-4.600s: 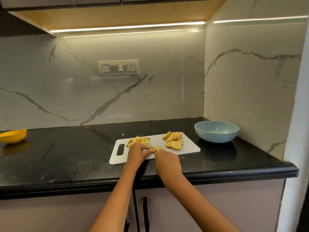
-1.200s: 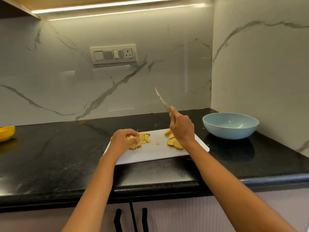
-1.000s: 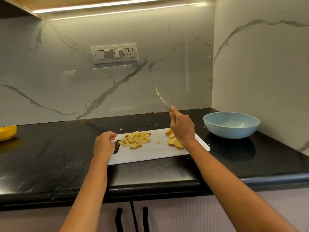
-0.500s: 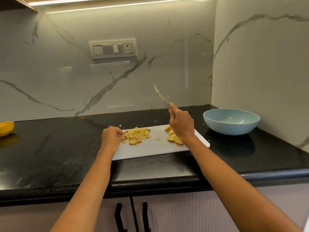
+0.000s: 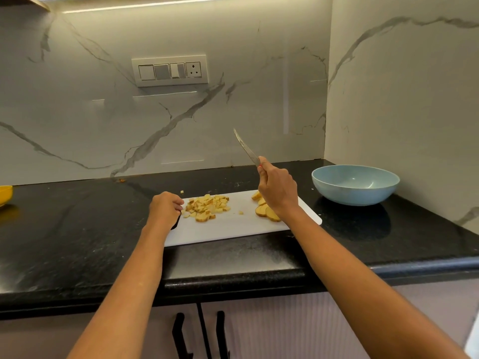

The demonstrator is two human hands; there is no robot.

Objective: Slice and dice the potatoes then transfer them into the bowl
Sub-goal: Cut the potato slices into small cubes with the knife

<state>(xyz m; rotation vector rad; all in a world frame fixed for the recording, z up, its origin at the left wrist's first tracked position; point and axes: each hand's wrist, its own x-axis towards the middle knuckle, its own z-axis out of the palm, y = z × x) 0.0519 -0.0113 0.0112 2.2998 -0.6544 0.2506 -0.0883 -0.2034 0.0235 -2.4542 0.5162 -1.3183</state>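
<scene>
The left hand (image 5: 166, 208) grips the cutting board's (image 5: 233, 226) handle end, diced potatoes (image 5: 206, 206) just right of it, while the right hand (image 5: 278, 191) holds the knife (image 5: 246, 147) raised above the slices (image 5: 267, 213), bowl (image 5: 355, 183) farther right.

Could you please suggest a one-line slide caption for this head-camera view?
Left hand grips the cutting board beside diced potato; right hand raises the knife near the blue bowl.

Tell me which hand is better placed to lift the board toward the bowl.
Left, probably. The left hand already grips the board at its handle end. The right hand holds the knife raised, so it looks better suited to pushing the dice into the bowl.
</scene>
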